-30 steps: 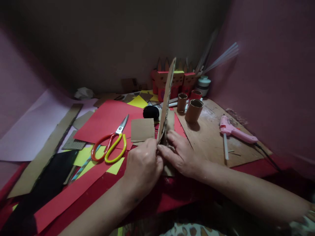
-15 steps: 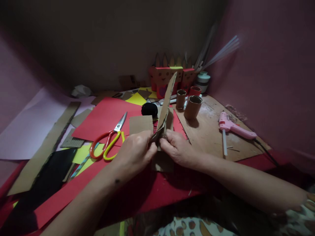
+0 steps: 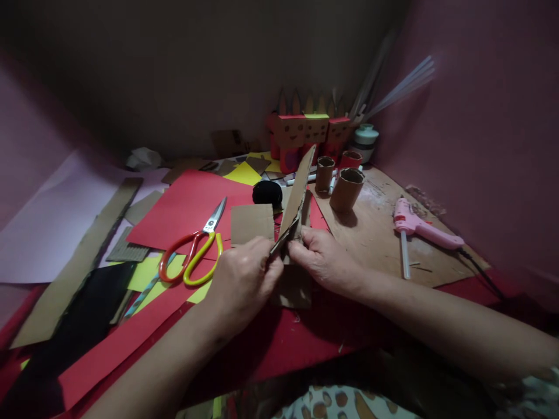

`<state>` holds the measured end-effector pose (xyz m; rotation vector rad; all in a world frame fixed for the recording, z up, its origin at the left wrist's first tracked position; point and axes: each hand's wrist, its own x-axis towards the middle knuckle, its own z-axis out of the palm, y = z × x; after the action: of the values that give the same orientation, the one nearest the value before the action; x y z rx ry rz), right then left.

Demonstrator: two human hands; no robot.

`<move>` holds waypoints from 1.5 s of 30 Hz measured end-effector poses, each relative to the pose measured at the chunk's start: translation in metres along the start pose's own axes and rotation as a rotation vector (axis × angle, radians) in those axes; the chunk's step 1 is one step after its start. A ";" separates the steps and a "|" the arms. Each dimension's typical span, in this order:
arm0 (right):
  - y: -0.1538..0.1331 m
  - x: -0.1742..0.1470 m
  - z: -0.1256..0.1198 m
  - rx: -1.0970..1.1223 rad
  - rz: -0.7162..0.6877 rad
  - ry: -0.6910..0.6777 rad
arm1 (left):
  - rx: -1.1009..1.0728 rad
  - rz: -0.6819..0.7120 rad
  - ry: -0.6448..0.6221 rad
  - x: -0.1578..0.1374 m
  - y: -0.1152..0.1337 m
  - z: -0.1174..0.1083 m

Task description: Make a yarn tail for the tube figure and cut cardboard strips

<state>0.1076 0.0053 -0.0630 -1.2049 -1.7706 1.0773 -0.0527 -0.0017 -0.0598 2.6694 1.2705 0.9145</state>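
Observation:
Both hands grip one strip of cardboard point(image 3: 298, 195) that stands up and leans slightly right above the table. My left hand point(image 3: 251, 267) is closed round its lower left part. Close beside it, my right hand point(image 3: 321, 256) pinches the strip from the right, thumb toward the left hand. The strip looks bent between the two hands; its lower edge is partly hidden by fingers. Below the hands lies another cardboard piece point(image 3: 293, 291), and behind my left hand a square of cardboard point(image 3: 251, 222). Scissors point(image 3: 209, 230) with red and yellow handles rest at the left.
A pink glue gun point(image 3: 423, 228) lies on a brown board point(image 3: 375, 244) at right. Cardboard tubes point(image 3: 347, 189) stand near decorated boxes with faces point(image 3: 292, 131). Red paper point(image 3: 192, 201), a black roll point(image 3: 267, 193) and a long cardboard strip point(image 3: 87, 256) lie further left.
The upright end of the cardboard strip has dipped lower. Both hands still hold it and stay close together. The view has shifted slightly.

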 end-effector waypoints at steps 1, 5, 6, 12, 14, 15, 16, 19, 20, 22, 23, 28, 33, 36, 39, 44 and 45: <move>0.000 0.000 0.000 0.002 0.000 -0.006 | -0.043 -0.022 -0.023 0.002 -0.002 -0.003; -0.001 -0.001 0.001 0.032 0.015 0.013 | -0.086 -0.096 -0.058 0.008 -0.006 -0.010; 0.000 -0.001 0.002 0.037 0.025 0.041 | -0.073 -0.083 -0.038 0.007 -0.005 -0.009; 0.000 -0.003 0.007 0.136 0.144 0.072 | 0.040 0.065 0.097 -0.003 0.003 0.005; 0.000 -0.001 0.006 0.239 0.222 0.002 | 0.010 0.034 0.040 -0.003 0.003 0.004; 0.000 0.000 0.005 0.296 0.264 -0.040 | -0.018 0.001 0.001 -0.002 0.002 0.002; 0.000 0.001 0.005 0.357 0.298 -0.084 | -0.051 -0.042 -0.038 0.000 0.000 0.000; 0.000 0.003 0.003 0.497 0.352 -0.159 | -0.185 -0.172 -0.136 0.007 -0.004 -0.008; 0.000 0.003 0.002 0.528 0.364 -0.169 | -0.235 -0.215 -0.166 0.009 -0.005 -0.011; 0.002 0.003 0.002 0.580 0.385 -0.183 | -0.318 -0.290 -0.208 0.012 -0.006 -0.013; 0.003 0.004 0.003 0.598 0.386 -0.192 | -0.344 -0.320 -0.219 0.013 -0.006 -0.013; 0.009 0.004 0.005 0.629 0.356 -0.211 | -0.363 -0.385 -0.225 0.014 -0.005 -0.011; 0.012 0.006 0.009 0.738 0.360 -0.191 | -0.346 -0.394 -0.232 0.013 -0.002 -0.009; 0.015 0.007 0.014 0.838 0.317 -0.129 | -0.246 -0.305 -0.168 0.008 0.004 -0.001; 0.017 0.007 0.016 0.831 0.278 -0.071 | -0.124 -0.143 -0.052 0.000 0.009 0.007; 0.011 0.005 0.010 0.693 0.331 -0.134 | -0.082 -0.110 -0.065 0.001 0.008 0.003; 0.009 0.005 0.009 0.690 0.349 -0.156 | -0.096 -0.137 -0.087 0.004 0.006 0.000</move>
<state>0.1007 0.0101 -0.0738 -1.0142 -1.1352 1.8352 -0.0467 -0.0030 -0.0561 2.4852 1.3350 0.8106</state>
